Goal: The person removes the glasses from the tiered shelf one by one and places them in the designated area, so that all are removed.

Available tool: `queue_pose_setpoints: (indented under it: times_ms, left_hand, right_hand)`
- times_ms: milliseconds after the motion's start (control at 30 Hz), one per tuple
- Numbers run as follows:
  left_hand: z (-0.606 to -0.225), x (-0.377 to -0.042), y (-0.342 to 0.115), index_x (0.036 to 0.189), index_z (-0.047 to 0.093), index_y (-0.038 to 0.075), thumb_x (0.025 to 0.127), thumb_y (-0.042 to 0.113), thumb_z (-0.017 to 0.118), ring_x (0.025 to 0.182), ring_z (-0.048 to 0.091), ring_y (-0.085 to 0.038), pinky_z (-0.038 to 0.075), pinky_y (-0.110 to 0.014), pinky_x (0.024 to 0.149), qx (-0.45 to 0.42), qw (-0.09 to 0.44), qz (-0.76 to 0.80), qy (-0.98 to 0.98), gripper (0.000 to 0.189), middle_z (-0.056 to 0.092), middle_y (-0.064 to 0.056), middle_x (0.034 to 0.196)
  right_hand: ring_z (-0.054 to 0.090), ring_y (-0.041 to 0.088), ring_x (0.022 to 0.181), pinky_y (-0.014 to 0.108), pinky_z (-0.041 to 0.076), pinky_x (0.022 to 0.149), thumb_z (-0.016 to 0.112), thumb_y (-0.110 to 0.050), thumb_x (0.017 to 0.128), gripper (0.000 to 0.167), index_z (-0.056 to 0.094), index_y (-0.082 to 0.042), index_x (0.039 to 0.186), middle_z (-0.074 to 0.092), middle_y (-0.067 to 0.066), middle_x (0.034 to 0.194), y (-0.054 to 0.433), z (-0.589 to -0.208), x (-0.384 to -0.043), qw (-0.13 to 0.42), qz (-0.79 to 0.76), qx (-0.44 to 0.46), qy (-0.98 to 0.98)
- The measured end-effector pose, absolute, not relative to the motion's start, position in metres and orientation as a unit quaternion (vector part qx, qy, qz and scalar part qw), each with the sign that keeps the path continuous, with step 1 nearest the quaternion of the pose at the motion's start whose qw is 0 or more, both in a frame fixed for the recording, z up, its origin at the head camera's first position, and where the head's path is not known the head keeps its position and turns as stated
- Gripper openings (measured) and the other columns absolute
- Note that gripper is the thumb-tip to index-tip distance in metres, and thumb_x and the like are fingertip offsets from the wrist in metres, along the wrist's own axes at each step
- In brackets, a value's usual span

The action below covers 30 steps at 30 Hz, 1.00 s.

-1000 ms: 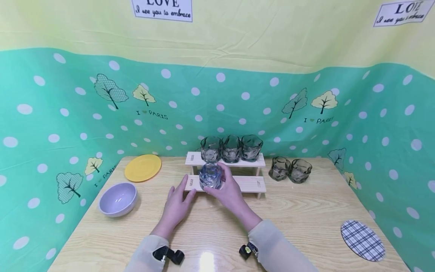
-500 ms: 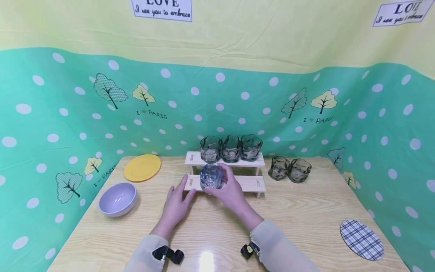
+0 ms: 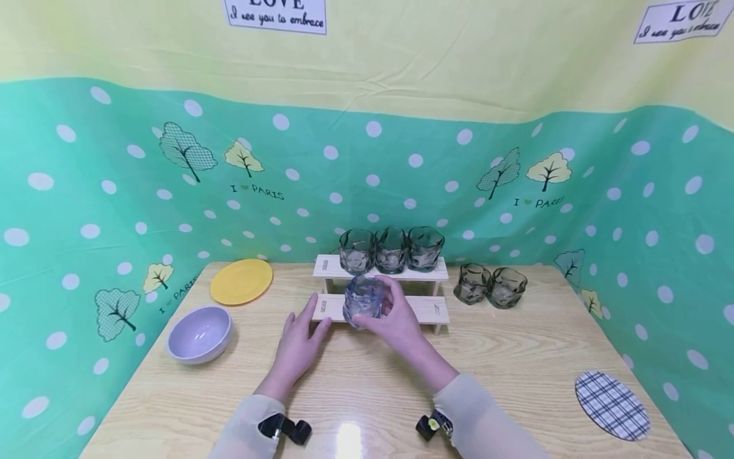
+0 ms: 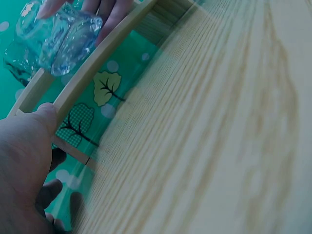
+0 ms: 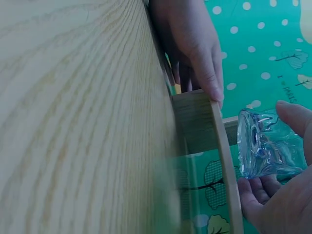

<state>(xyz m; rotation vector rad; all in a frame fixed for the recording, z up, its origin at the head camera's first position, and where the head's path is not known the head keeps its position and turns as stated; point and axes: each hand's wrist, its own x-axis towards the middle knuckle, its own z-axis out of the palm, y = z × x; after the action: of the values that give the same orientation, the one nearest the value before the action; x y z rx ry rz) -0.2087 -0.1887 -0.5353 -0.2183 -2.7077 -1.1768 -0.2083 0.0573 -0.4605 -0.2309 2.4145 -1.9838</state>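
A clear, blue-tinted glass tumbler [image 3: 362,299] with a wavy faceted body is held by my right hand [image 3: 395,317], thumb in front and fingers round its right side. In the head view it overlaps the lower tier of a small two-step wooden rack [image 3: 413,310], its base close to the front edge. The right wrist view shows the tumbler [image 5: 265,144] between thumb and fingers, beside the board. My left hand [image 3: 298,344] touches the left end of that tier with straight, relaxed fingers; its thumb rests at the front edge in the left wrist view.
Three smoky grey glasses [image 3: 392,250] stand on the upper tier. Two brownish glasses [image 3: 490,287] sit on the table right of the rack. Left are a yellow plate [image 3: 241,282] and a lilac bowl [image 3: 201,335]; a checked round mat [image 3: 612,405] lies front right.
Over the last second my right hand has shifted the tumbler a little to the right and nearer, toward the front edge of the lower tier. The left hand keeps its place.
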Motion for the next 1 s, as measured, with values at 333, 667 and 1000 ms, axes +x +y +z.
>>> queue_pose_setpoints:
  times_ms: [333,667,1000]
  left_hand:
    - [-0.535,-0.208,-0.187,0.175,0.028,0.006,0.116,0.036,0.061,0.156,0.045,-0.042,0.006,-0.059,0.137,-0.071,0.087,-0.398,-0.911,0.074,0.046,-0.024,0.168]
    - [-0.537,-0.208,-0.190,0.175,0.029,0.006,0.116,0.041,0.060,0.156,0.044,-0.041,0.007,-0.059,0.137,-0.076,0.093,-0.399,-0.909,0.075,0.046,-0.022,0.168]
    - [-0.536,-0.208,-0.190,0.174,0.030,0.005,0.116,0.038,0.061,0.155,0.046,-0.042,0.008,-0.060,0.137,-0.078,0.097,-0.399,-0.908,0.074,0.046,-0.024,0.168]
  right_hand:
    - [0.066,0.041,0.133,0.051,0.060,0.108,0.102,-0.021,0.080,0.101,0.044,-0.026,0.163,0.065,0.010,0.151,0.081,-0.445,-0.197,0.003,-0.627,-0.070,0.776]
    - [0.064,0.043,0.136,0.049,0.061,0.107,0.101,-0.018,0.081,0.104,0.041,-0.025,0.166,0.062,0.016,0.151,0.115,-0.432,-0.188,-0.008,-0.615,-0.061,0.786]
    - [0.058,0.047,0.142,0.053,0.056,0.113,0.101,-0.028,0.082,0.108,0.036,-0.026,0.168,0.057,0.020,0.157,0.152,-0.422,-0.175,-0.004,-0.582,-0.040,0.812]
